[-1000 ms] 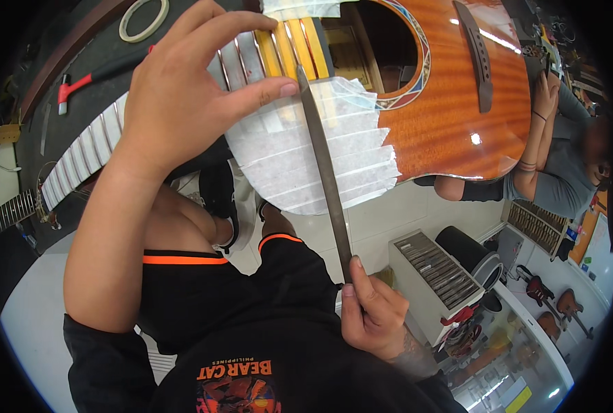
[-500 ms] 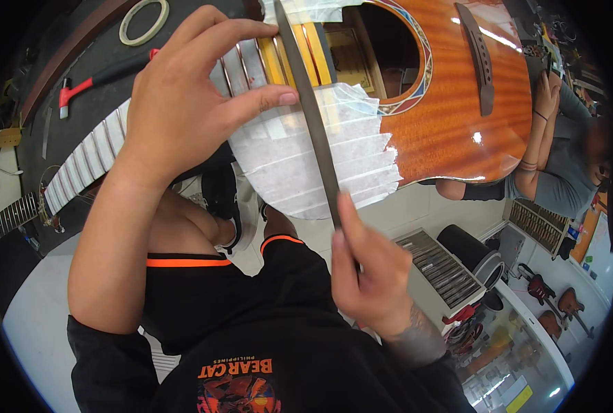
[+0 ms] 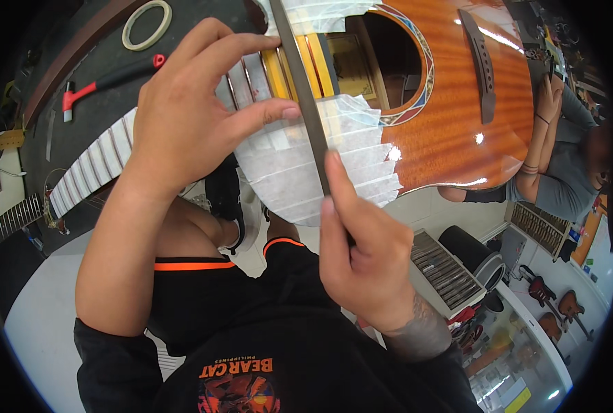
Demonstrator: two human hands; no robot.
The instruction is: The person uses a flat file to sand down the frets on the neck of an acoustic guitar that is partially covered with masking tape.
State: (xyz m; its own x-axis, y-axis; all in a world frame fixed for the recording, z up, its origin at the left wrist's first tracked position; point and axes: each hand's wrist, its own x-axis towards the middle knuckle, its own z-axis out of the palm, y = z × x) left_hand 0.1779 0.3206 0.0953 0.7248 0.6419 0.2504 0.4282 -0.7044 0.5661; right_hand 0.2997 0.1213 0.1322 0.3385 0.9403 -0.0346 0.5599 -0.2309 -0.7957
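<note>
An acoustic guitar (image 3: 451,148) with a glossy reddish-brown top lies across the upper part of the view. White masking tape (image 3: 279,182) covers its body around the fretboard's end. Yellow strips (image 3: 277,74) show between the last frets beside the soundhole. A long, flat, dark metal file (image 3: 311,120) lies slantwise across these frets. My right hand (image 3: 368,255) is closed round its near end, index finger stretched along it. My left hand (image 3: 189,113) is over the fretboard, thumb and index finger spread, their tips at the file's left edge. Its other fingers are partly hidden.
On the dark bench lie a tape roll (image 3: 147,25) and a red-and-black hammer (image 3: 90,89). Another guitar neck (image 3: 11,220) is at far left. A tray of slim metal tools (image 3: 446,272) stands right of my right hand. Another person (image 3: 561,165) sits at far right.
My right hand has pushed the file forward, away from me, and slightly left. My left hand keeps its spread pose beside it. The whole view has shifted slightly.
</note>
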